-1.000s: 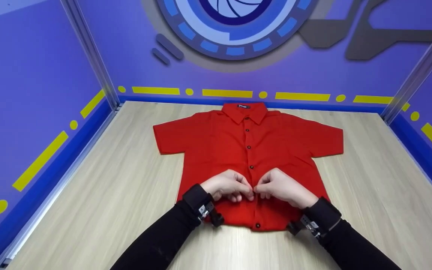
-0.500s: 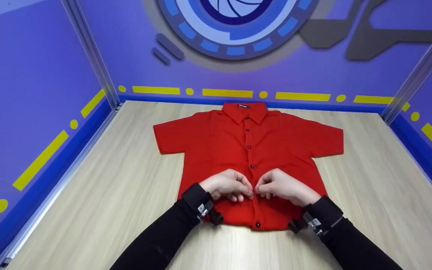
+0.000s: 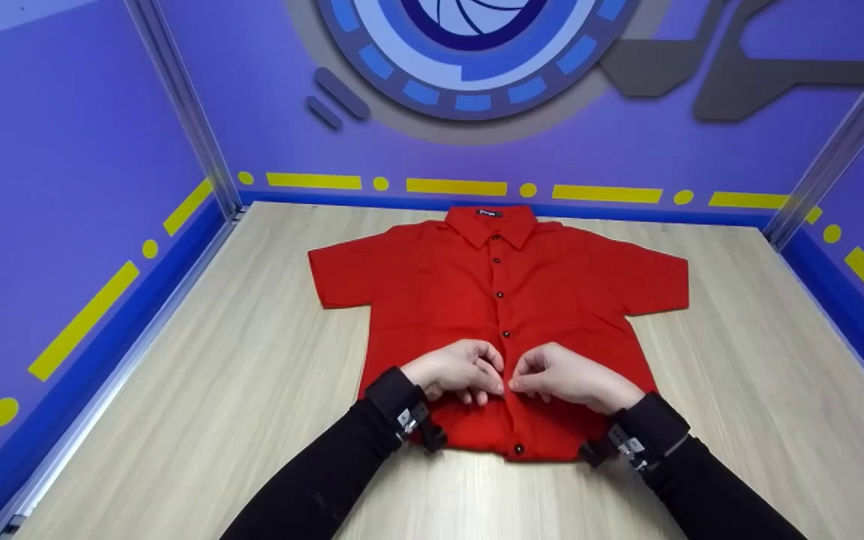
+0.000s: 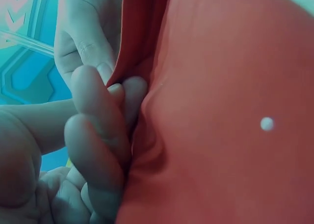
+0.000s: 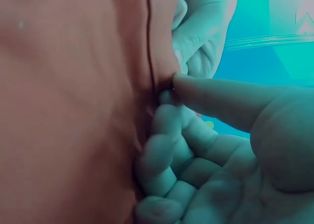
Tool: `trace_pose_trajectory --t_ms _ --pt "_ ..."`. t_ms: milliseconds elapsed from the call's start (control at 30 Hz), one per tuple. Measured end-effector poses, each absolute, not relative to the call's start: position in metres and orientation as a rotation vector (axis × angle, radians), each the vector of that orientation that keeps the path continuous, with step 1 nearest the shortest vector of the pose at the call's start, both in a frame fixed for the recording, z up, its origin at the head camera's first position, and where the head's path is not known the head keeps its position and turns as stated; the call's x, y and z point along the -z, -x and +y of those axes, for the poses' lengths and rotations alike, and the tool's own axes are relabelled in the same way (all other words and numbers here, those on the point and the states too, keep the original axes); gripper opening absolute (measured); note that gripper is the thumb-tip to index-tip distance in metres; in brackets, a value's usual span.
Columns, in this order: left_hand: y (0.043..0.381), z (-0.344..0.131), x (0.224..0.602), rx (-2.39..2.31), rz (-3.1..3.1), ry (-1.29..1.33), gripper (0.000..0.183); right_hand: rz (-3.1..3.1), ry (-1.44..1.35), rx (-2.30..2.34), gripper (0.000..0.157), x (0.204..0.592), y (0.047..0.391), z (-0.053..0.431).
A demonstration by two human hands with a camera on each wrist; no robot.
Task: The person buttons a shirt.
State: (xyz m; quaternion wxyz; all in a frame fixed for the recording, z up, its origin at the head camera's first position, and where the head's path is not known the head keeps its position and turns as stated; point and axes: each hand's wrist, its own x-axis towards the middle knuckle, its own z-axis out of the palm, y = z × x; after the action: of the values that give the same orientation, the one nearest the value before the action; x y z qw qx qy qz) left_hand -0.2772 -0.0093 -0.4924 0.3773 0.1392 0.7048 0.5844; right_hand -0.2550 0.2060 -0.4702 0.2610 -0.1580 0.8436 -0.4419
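Note:
A red short-sleeved button-up shirt (image 3: 432,285) lies front up on the table, collar at the far end. Dark buttons run down its placket; the bottom button (image 3: 519,449) shows near the hem. Midway between that one and the button above (image 3: 506,334), my left hand (image 3: 456,369) pinches the placket from the left. My right hand (image 3: 576,377) pinches it from the right, fingertips close to the left ones. In the right wrist view, the right thumb (image 5: 216,97) meets the fingers at the placket edge. Any button between the fingertips is hidden.
The wooden tabletop (image 3: 237,322) surrounds the shirt. Blue-purple panels with yellow marks (image 3: 454,186) stand at the back and both sides, with metal posts (image 3: 192,112) at the corners. Black wrist straps (image 3: 394,394) carry small cameras.
Both hands stay at the same spot on the placket. The left index finger has drawn back slightly from the thumb tip, and the fingertips of the two hands have shifted a little.

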Motion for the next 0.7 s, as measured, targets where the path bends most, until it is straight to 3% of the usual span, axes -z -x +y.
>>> trace_pose_trajectory --t_ms 700 --pt "0.2758 -0.0075 0.4908 -1.480 1.906 -0.435 0.022 2.200 0.443 1.186 0.023 0.4680 0.2549 0.2092"
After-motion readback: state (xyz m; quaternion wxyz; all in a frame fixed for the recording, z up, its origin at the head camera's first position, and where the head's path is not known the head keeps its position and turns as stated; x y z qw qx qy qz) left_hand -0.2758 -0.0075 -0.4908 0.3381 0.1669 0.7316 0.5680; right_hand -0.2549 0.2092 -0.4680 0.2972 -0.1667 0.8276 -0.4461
